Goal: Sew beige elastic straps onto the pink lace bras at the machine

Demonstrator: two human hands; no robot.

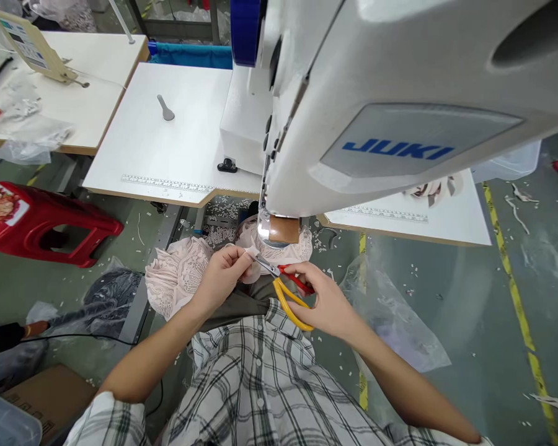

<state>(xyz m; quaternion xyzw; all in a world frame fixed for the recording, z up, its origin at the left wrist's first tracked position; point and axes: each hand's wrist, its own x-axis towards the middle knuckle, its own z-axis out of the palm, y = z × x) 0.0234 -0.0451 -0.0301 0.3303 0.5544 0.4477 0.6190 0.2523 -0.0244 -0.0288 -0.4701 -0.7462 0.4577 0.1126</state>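
Pale pink lace fabric [179, 272] lies bunched over my lap and under the head of a white JUKI sewing machine [400, 148]. My left hand [225, 269] pinches an edge of this fabric between thumb and fingers. A pair of scissors [286, 300], with one yellow and one red handle loop, is held in my right hand [323, 297]. Their metal blades point up and left, with the tips at the fabric beside my left fingertips. Whether the blades have fabric between them, I cannot tell.
The machine's white table [190, 118] carries a printed ruler strip and a grey peg [165, 108]. A red stool [51, 220] stands at left, above a dark bagged bundle [109, 297]. A clear plastic bag [395, 316] and scraps lie on the floor at right.
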